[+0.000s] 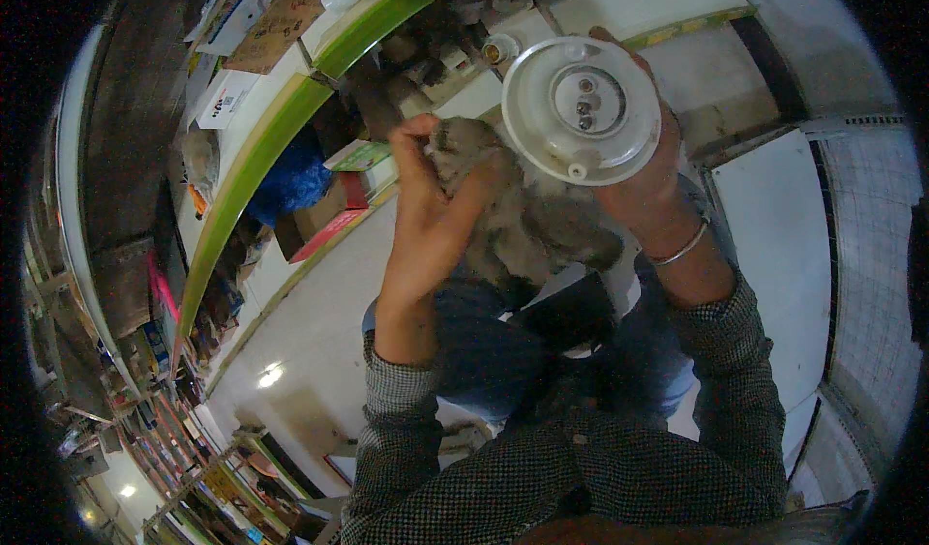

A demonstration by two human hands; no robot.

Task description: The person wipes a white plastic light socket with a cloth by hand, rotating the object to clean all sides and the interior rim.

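My right hand (646, 160) grips a round white plastic fixture (533, 120) by its far side and edge, and its face is turned up towards me. Metal screws or contacts show in the recessed centre of the fixture, and a small hole sits near its rim. To the left, my left hand (443, 211) holds a bunched grey-brown cloth (472, 146), pinched between thumb and fingers. The rest of the cloth hangs down between my hands, over my knees. The fingers of my right hand behind the fixture are mostly hidden.
A shelf with a curved green edge (250, 167) runs along the left, bearing a cardboard piece (279, 26) and a white box (225, 102). Below it lie a blue plastic bag (290, 182) and an open red box (330, 233). A white lamp holder (501, 50) stands behind the fixture. A white panel (776, 233) is at right.
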